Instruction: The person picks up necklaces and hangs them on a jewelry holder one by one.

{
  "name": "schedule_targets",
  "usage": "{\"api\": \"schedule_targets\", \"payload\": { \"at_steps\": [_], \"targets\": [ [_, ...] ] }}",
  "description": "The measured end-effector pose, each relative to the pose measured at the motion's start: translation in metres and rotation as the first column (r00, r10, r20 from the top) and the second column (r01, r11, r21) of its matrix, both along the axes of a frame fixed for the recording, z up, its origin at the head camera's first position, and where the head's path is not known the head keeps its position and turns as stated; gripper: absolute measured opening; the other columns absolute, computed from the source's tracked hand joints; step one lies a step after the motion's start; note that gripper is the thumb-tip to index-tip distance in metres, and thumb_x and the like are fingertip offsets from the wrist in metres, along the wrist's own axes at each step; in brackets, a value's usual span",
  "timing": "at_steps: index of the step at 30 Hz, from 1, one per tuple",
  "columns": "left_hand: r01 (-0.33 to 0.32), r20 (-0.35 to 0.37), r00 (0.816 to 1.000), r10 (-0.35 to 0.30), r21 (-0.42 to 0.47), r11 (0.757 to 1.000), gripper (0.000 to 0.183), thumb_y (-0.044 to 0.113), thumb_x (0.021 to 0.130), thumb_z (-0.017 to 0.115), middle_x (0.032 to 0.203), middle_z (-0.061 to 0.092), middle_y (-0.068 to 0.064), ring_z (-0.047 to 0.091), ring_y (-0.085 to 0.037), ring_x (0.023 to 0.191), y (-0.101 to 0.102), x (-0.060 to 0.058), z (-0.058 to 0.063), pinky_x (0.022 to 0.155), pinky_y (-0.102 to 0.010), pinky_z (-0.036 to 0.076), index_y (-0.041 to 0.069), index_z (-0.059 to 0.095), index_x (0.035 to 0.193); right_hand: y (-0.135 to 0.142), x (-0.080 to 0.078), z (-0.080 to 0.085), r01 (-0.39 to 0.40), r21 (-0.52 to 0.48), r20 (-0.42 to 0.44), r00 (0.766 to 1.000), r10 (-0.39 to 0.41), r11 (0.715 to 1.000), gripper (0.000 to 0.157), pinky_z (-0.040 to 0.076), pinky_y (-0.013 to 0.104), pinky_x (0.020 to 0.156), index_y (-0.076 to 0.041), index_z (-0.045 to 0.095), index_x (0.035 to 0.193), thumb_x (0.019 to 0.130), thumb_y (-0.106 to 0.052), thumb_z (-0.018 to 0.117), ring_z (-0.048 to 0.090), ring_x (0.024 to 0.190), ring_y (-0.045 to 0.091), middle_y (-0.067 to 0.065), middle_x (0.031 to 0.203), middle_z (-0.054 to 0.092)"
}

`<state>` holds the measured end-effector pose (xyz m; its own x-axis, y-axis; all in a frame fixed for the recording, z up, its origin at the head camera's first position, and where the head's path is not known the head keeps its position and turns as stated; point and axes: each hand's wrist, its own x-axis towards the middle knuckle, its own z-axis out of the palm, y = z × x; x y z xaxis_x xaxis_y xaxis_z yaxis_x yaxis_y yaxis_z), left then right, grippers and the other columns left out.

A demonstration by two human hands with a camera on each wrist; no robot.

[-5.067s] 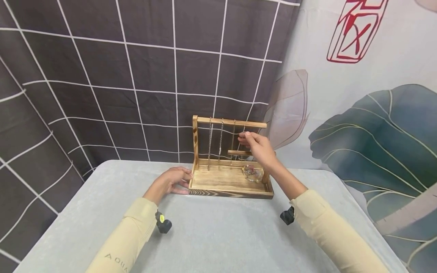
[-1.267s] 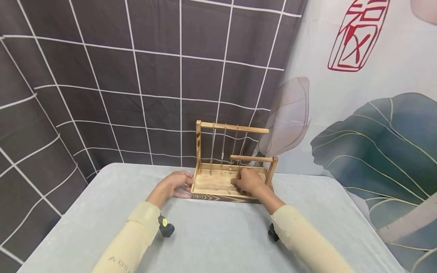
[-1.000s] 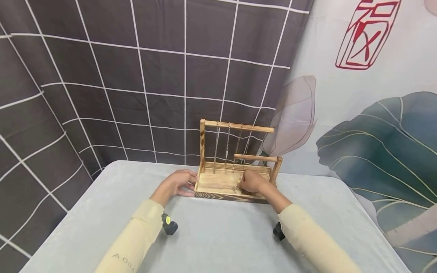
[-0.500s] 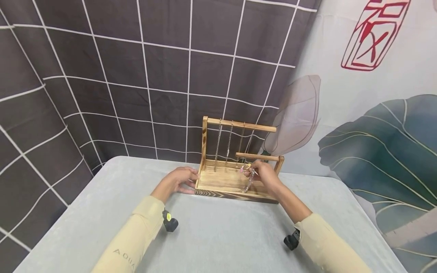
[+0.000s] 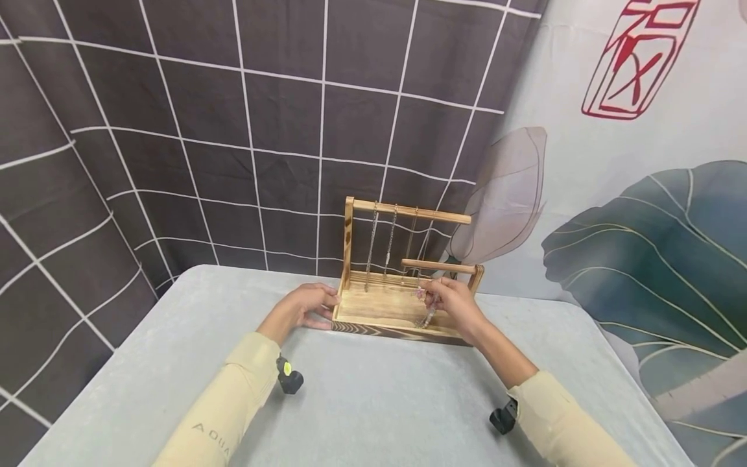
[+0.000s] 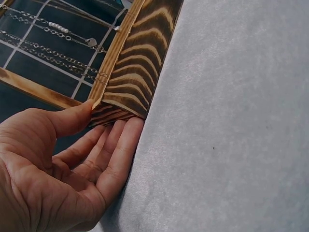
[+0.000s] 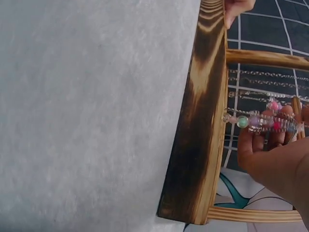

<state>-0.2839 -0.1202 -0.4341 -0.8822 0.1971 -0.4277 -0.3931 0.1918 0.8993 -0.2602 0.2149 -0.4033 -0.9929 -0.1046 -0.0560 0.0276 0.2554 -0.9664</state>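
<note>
A wooden jewelry stand (image 5: 367, 310) with a shallow tray and two bars stands on the table. My left hand (image 5: 303, 305) holds its left end; in the left wrist view, the thumb lies on the rim and the fingers against the end wall (image 6: 116, 112). Over the tray's right part, my right hand (image 5: 458, 303) pinches a beaded bracelet (image 7: 256, 122) with green, purple and pink beads, which dangles from the fingers. More pink beads (image 7: 274, 105) show at the fingertips; whether they are a separate bracelet I cannot tell. The short lower bar (image 5: 438, 265) is just above this hand.
Several thin chain necklaces (image 5: 371, 250) hang from the upper bar (image 5: 408, 211). The lower bar's left end is free, and a post (image 5: 476, 279) carries its right end. A pale cloth covers the table (image 5: 373, 402). A dark gridded curtain (image 5: 262, 117) hangs behind.
My right hand came down from beside the upper bar into the tray, took the beaded bracelet lying there and lifted it towards the lower bar. The left hand stayed on the stand's left end.
</note>
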Motion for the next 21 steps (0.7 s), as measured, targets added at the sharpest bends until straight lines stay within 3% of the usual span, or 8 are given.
{"api": "schedule_targets", "payload": {
  "at_steps": [5, 10, 12, 15, 18, 21],
  "targets": [
    [-0.006, 0.007, 1.0, 0.006, -0.006, 1.0, 0.043, 0.011, 0.109, 0.069, 0.105, 0.07, -0.008, 0.07, -0.021, 0.091, 0.0, 0.0, 0.001, 0.088, -0.044, 0.076, 0.0, 0.06, 0.15, 0.0, 0.004, 0.0, 0.035, 0.133, -0.102, 0.995, -0.021, 0.991, 0.032, 0.062, 0.04, 0.107, -0.004, 0.079, 0.104, 0.114, -0.029, 0.062, 0.073, 0.111, 0.023, 0.006, 0.109, 0.083],
    [-0.021, 0.014, 1.0, 0.021, -0.005, 1.0, 0.041, 0.01, 0.108, 0.07, 0.104, 0.069, -0.007, 0.069, -0.021, 0.091, 0.001, 0.0, 0.0, 0.088, -0.043, 0.076, 0.001, 0.063, 0.148, 0.001, 0.009, 0.002, 0.048, 0.163, -0.226, 0.974, -0.01, 0.985, 0.032, 0.053, 0.062, 0.127, -0.001, 0.084, 0.108, 0.112, -0.019, 0.058, 0.075, 0.125, 0.027, 0.015, 0.132, 0.083],
    [-0.02, 0.013, 1.0, 0.02, -0.006, 1.0, 0.04, 0.01, 0.108, 0.069, 0.104, 0.069, -0.007, 0.069, -0.021, 0.091, 0.0, 0.0, 0.001, 0.087, -0.043, 0.076, 0.001, 0.063, 0.147, 0.001, 0.011, 0.003, 0.048, 0.16, -0.263, 0.965, -0.004, 0.986, 0.03, 0.054, 0.061, 0.127, 0.0, 0.084, 0.111, 0.111, -0.017, 0.059, 0.076, 0.124, 0.028, 0.016, 0.132, 0.083],
    [-0.012, 0.017, 1.0, 0.012, -0.005, 1.0, 0.04, 0.01, 0.109, 0.069, 0.106, 0.069, -0.007, 0.07, -0.02, 0.09, 0.0, 0.0, 0.001, 0.087, -0.042, 0.077, 0.001, 0.062, 0.148, 0.0, 0.014, 0.006, 0.051, 0.199, -0.296, 0.955, 0.01, 0.979, 0.029, 0.059, 0.051, 0.119, -0.002, 0.085, 0.111, 0.111, -0.017, 0.06, 0.077, 0.122, 0.027, 0.015, 0.126, 0.084],
    [-0.011, 0.014, 1.0, 0.011, -0.003, 1.0, 0.041, 0.01, 0.109, 0.069, 0.108, 0.07, -0.008, 0.07, -0.02, 0.089, 0.001, -0.001, 0.001, 0.086, -0.042, 0.077, 0.001, 0.062, 0.149, -0.002, 0.017, 0.01, 0.056, 0.294, -0.316, 0.948, 0.041, 0.954, 0.03, 0.059, 0.042, 0.107, -0.008, 0.087, 0.105, 0.112, -0.021, 0.062, 0.077, 0.122, 0.028, 0.01, 0.12, 0.085],
    [-0.01, 0.009, 1.0, 0.01, -0.002, 1.0, 0.041, 0.01, 0.109, 0.069, 0.108, 0.07, -0.008, 0.07, -0.02, 0.089, 0.001, -0.001, 0.002, 0.085, -0.041, 0.077, 0.001, 0.062, 0.149, -0.004, 0.02, 0.015, 0.072, 0.397, -0.344, 0.936, 0.075, 0.915, 0.033, 0.058, 0.045, 0.11, -0.014, 0.089, 0.098, 0.113, -0.027, 0.063, 0.076, 0.124, 0.028, 0.005, 0.117, 0.086]
  ]
}}
